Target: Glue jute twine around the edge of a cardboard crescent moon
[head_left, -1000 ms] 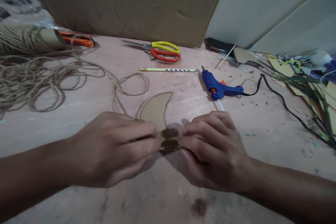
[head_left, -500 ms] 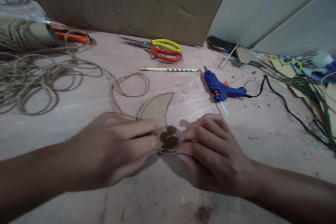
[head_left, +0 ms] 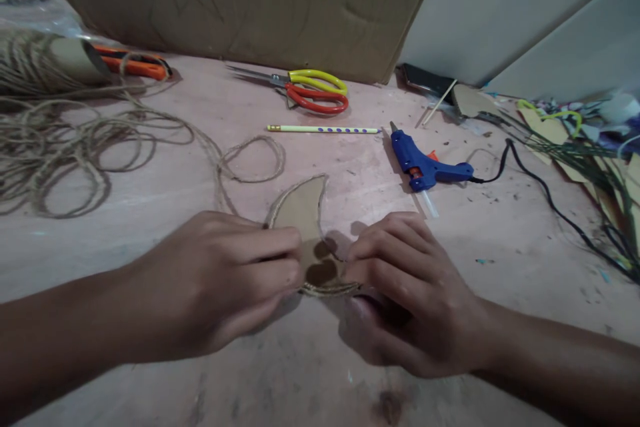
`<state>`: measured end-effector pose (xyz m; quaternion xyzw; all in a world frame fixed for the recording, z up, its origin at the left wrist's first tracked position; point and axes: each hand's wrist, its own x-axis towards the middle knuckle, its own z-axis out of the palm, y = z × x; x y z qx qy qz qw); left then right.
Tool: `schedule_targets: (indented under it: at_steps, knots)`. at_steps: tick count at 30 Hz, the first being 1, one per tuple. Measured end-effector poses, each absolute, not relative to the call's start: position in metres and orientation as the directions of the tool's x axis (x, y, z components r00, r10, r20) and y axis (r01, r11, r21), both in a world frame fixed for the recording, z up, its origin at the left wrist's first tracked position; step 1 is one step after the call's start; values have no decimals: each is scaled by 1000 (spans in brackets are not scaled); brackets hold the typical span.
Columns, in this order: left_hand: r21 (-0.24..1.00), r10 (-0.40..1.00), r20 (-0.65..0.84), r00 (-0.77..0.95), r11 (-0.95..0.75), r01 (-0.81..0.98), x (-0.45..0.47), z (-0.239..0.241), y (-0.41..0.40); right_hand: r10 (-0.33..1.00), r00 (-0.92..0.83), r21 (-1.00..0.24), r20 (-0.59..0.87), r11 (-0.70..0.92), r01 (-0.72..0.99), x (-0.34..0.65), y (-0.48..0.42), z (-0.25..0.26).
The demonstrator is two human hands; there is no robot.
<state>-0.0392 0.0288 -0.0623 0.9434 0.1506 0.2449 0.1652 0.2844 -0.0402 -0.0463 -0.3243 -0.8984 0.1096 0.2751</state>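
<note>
A cardboard crescent (head_left: 300,207) lies on the table between my hands, with jute twine (head_left: 327,291) along its outer curve. My left hand (head_left: 250,273) is closed on the crescent's left side; its fingertips hide part of the edge. At the lower right tip, my right hand (head_left: 400,280) has its bent fingers at the edge and its thumb below, pinching the tip. Loose twine (head_left: 253,177) loops out on the table beyond my left hand. Dark shadows of the fingers fall on the crescent.
Beyond the hands are a pencil (head_left: 325,129), red-and-yellow-handled scissors (head_left: 315,90) and a blue glue gun (head_left: 417,163) with its cord. A twine roll (head_left: 45,67) and an orange cutter (head_left: 135,65) sit at left. A cardboard sheet (head_left: 240,7) stands behind; craft scraps (head_left: 575,147) lie at right.
My right hand has shifted slightly right and its thumb has dropped from the fingers, so the crescent's twine-edged tip now shows. The left hand keeps its hold.
</note>
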Motion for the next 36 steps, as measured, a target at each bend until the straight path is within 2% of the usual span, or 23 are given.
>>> schedule_targets:
  at_steps: [14,20,25,30,33,36]
  knots:
    - [463,392,378,839,-864,196,-37,-61,32,603,-654,-320,458,798,511,286,-43,-50]
    - [399,332,402,854,-903,163,-34,-57,31,616,-629,-334,475,787,518,283,-42,-51]
    - [394,317,411,855,-907,147,-36,-61,32,583,-665,-302,466,812,500,284,-41,-50]
    - [392,314,409,857,-909,146,-36,-60,31,600,-661,-357,450,800,483,284,-40,-51]
    - [305,299,440,847,-937,172,-33,-58,30,615,-644,-387,456,788,479,282,-40,-53]
    - [183,242,453,858,-967,176,-32,-54,29,596,-654,-364,466,803,473,281,-39,-52]
